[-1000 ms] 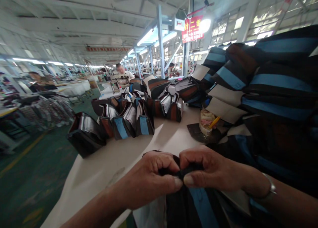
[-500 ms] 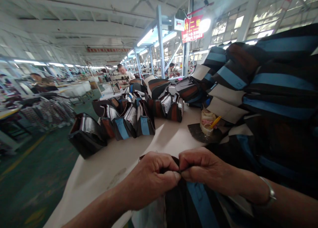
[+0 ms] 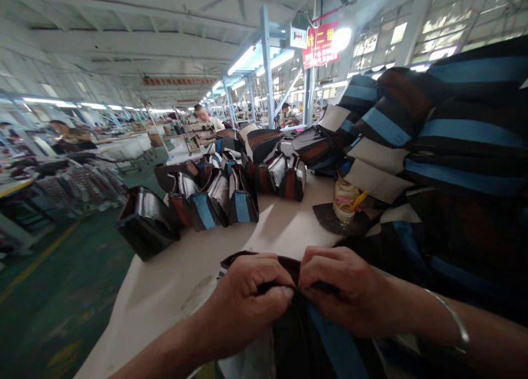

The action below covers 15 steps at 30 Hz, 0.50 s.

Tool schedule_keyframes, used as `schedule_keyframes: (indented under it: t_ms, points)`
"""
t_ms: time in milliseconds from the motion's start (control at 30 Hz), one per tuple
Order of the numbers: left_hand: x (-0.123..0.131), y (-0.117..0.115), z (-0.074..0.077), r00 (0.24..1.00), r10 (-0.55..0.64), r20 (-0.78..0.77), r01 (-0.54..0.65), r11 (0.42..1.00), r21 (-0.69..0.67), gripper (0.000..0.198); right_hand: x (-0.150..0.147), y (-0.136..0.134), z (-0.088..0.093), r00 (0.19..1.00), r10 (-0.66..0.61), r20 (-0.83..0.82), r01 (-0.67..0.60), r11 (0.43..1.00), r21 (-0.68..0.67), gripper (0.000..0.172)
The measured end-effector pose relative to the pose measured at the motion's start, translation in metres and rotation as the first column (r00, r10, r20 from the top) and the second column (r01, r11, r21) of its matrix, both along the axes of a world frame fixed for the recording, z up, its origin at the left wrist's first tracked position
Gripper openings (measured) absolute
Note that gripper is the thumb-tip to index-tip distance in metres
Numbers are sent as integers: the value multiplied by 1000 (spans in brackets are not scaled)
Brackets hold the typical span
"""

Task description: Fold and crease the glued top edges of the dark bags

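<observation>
Between my hands is a dark bag with a blue stripe and a brownish inner edge along its top. My left hand pinches the bag's upper edge between thumb and bent fingers. Right beside it, my right hand grips the same edge, and the fingertips of both hands nearly meet. A bracelet circles my right wrist. Pale lining shows at the bag's left side, below my left hand. The bag's lower part runs out of the picture.
Several finished-looking bags stand on the pale table. A jar with a yellow-handled tool sits on a dark mat. Striped bag pieces are piled high at right. A person sits farther back.
My hands have tilted the bag's top edge, so more of its brown inner rim shows. My right hand has turned slightly and its wrist has shifted to the right.
</observation>
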State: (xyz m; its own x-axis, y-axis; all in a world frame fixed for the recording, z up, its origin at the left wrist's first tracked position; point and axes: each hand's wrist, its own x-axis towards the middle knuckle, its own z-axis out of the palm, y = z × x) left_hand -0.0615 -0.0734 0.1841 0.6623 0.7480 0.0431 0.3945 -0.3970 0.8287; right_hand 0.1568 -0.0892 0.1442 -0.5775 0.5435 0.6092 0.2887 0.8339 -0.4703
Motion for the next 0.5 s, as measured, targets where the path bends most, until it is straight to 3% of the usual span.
schedule_keyframes:
  t_ms: [133,200,267,333,400,500]
  points:
    - [-6,14,9,994,-90,-68,67,958,-278,43,4,1,2,967,-40,250,-40,951,306,17]
    - [-6,18,10,976,-164,-143,116,948,-295,45,5,-2,1,931,-87,354,-54,927,370,20]
    - [-5,18,12,957,-219,-189,165,951,-263,41,6,-6,0,931,-70,358,-61,937,344,20]
    - [-3,13,14,955,-223,-196,186,964,-190,33,7,-10,-1,979,11,202,-50,980,193,18]
    - [-2,6,17,956,-229,-181,219,973,-76,27,10,-11,2,998,55,-27,-57,992,-115,20]
    - [0,-4,24,963,-225,-148,241,966,97,21,16,-3,13,984,8,-177,-101,846,-523,30]
